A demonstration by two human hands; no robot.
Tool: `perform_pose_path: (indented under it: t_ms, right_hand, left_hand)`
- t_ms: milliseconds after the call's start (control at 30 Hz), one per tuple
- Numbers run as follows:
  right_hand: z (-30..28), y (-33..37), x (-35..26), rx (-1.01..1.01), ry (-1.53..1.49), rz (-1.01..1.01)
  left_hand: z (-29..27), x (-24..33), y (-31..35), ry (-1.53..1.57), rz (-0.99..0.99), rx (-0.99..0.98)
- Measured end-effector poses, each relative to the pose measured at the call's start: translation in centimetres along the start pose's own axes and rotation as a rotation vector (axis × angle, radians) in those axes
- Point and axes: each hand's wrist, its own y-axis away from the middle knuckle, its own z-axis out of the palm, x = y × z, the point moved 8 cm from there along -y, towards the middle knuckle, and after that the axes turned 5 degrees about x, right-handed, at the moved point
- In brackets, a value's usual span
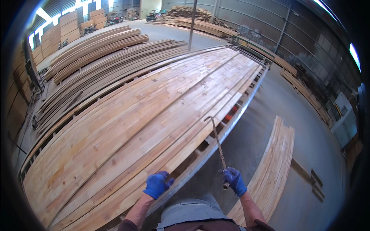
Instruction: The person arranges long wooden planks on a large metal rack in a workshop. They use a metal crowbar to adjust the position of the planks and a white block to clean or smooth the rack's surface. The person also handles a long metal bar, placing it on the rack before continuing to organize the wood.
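My right hand (234,180), in a blue glove, is closed round the lower part of a long metal hook rod (219,144). The rod slants up and away, its bent tip close over the outer boards. On the near right edge of the long wooden boards (127,154) is my left hand (157,184), also blue-gloved. Its visible fingers are apart and it holds nothing that I can see. The boards lie side by side on a metal frame table (239,114), with gaps showing along its right rail.
Stacked strips (111,57) lie left of the table. A pile of planks (271,169) rests on the floor at my right, with short wood pieces (310,179) beside it. A thin post (192,27) stands beyond the table. Tall board stacks (69,27) stand far left.
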Motion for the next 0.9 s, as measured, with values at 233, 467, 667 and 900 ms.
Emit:
perform_pose_path:
  t_ms: [233,467,667,900]
  right_hand:
    - [-2.4,-33.8,0.4,-0.191,0.013,-0.024]
    - [0.0,-70.0,1.0,-0.26,0.321,-0.18]
    - [7.3,-86.7,-5.9,-0.3,0.787,-0.568]
    - [16.2,-94.2,-10.4,-0.437,0.921,-0.604]
  left_hand:
    - [8.3,2.0,-8.6,-0.106,-0.289,-0.048]
    - [9.8,4.6,-13.5,-0.437,-0.721,-0.143]
    - [11.8,4.2,-16.6,-0.618,-0.923,-0.126]
    - [12.9,3.3,-15.8,-0.59,-1.085,-0.175]
